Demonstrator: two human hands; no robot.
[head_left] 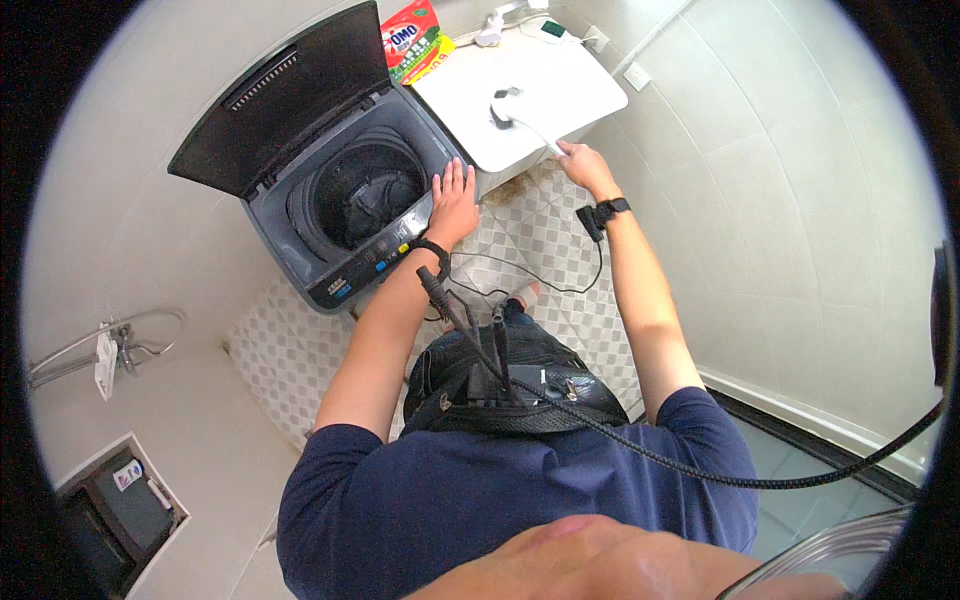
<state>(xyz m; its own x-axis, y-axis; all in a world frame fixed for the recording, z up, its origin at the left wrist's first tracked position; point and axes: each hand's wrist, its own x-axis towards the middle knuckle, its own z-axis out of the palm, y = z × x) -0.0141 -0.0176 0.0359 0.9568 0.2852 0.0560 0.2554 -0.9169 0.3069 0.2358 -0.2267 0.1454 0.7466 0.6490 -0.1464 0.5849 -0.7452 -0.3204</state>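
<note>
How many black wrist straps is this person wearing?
2. One strap is on the left wrist, its hand resting on the washer; another is on the right wrist, its hand gripping a white handle. Both wrists show, so none seems hidden.

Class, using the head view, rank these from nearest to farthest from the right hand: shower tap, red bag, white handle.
From the right hand:
1. White handle: in its grip.
2. Red bag: ahead and left, beside the raised black lid.
3. Shower tap: far left, on the wall.
</note>
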